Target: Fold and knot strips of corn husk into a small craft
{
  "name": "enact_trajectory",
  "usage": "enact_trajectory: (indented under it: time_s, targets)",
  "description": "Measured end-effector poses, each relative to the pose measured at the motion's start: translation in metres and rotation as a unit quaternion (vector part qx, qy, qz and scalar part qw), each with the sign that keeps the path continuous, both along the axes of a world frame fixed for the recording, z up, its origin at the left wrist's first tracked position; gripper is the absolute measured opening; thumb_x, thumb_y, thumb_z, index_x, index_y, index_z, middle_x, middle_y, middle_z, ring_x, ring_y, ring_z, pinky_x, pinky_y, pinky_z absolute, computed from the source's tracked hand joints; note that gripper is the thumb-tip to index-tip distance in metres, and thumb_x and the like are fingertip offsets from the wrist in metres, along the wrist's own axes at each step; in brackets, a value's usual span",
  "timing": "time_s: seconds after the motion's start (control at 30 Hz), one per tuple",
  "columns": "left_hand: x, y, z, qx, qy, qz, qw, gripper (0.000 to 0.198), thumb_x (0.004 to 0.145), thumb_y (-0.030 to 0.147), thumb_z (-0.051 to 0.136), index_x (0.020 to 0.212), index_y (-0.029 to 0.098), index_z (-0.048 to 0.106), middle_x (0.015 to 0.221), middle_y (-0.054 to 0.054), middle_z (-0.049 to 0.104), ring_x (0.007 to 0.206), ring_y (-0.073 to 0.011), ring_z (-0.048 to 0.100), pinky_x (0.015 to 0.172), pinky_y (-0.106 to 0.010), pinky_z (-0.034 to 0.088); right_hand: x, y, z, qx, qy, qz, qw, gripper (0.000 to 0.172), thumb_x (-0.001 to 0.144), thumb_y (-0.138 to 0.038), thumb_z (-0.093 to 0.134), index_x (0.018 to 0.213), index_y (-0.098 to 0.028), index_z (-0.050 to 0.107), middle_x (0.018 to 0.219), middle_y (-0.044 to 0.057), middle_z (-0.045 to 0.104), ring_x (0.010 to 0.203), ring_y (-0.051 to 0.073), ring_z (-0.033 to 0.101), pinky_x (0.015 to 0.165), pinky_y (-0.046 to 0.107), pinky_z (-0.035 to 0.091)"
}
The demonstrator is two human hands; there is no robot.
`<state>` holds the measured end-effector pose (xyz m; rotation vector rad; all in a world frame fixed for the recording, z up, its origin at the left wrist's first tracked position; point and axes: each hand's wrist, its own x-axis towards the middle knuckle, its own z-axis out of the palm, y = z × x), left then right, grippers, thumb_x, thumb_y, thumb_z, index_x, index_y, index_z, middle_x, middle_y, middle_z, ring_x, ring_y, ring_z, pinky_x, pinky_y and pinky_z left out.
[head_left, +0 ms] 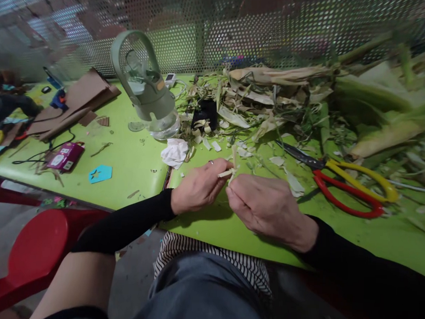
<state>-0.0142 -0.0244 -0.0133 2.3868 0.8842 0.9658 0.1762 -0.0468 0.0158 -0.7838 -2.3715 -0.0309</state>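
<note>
Over the front of the green table, my left hand (201, 184) is closed, its fingers pinching a small pale piece of folded corn husk (234, 167). My right hand (266, 208) curls into a loose fist right beside it, fingertips against the lower end of the same husk piece. Short pale strips stick up and to the left from between the two hands. To the right lie scissors (320, 165) with one red and one yellow handle, blades pointing left. Behind the hands, husk scraps (242, 104) are heaped around a black object (204, 115).
A clear bottle (152, 92) with a grey-green lid and loop stands behind a crumpled tissue (174, 152). Large corn husks (392, 100) pile at right. A purple box (65, 155), a blue paper tag (100, 174) and brown cardboard (78, 99) lie left. A red stool (38, 242) stands below.
</note>
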Motion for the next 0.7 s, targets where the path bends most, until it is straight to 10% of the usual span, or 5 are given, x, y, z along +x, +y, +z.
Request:
enact_trajectory:
  time_s: [0.37, 0.53, 0.7]
  targets:
    - [-0.004, 0.023, 0.0, -0.182, -0.173, -0.03, 0.967, 0.041, 0.103, 0.053, 0.044, 0.111, 0.021, 0.07, 0.127, -0.011, 0.058, 0.111, -0.0199, 0.061, 0.086, -0.033, 0.057, -0.005, 0.012, -0.006, -0.223, 0.12, -0.038, 0.967, 0.043, 0.107, -0.048, 0.039, 0.072, -0.024, 0.041, 0.06, -0.004, 0.045, 0.051, 0.012, 0.041, 0.051, 0.028, 0.03]
    - [-0.007, 0.028, -0.008, -0.087, -0.121, 0.016, 0.989, 0.031, 0.101, 0.042, 0.053, 0.114, 0.022, 0.073, 0.134, -0.012, 0.055, 0.128, -0.0242, 0.053, 0.109, -0.046, 0.048, 0.0, 0.023, -0.009, -0.354, 0.219, -0.049, 0.908, 0.041, 0.1, -0.057, 0.054, 0.078, -0.023, 0.05, 0.064, -0.005, 0.05, 0.054, 0.011, 0.043, 0.051, 0.026, 0.034]
    - [-0.006, 0.021, 0.002, -0.046, -0.096, 0.059, 0.993, 0.031, 0.096, 0.036, 0.062, 0.121, 0.02, 0.07, 0.125, -0.013, 0.061, 0.124, -0.0241, 0.055, 0.1, -0.041, 0.051, 0.004, 0.029, -0.011, -0.318, 0.207, -0.079, 0.922, 0.033, 0.097, -0.053, 0.061, 0.085, -0.022, 0.059, 0.07, -0.002, 0.061, 0.056, 0.012, 0.05, 0.05, 0.026, 0.037]
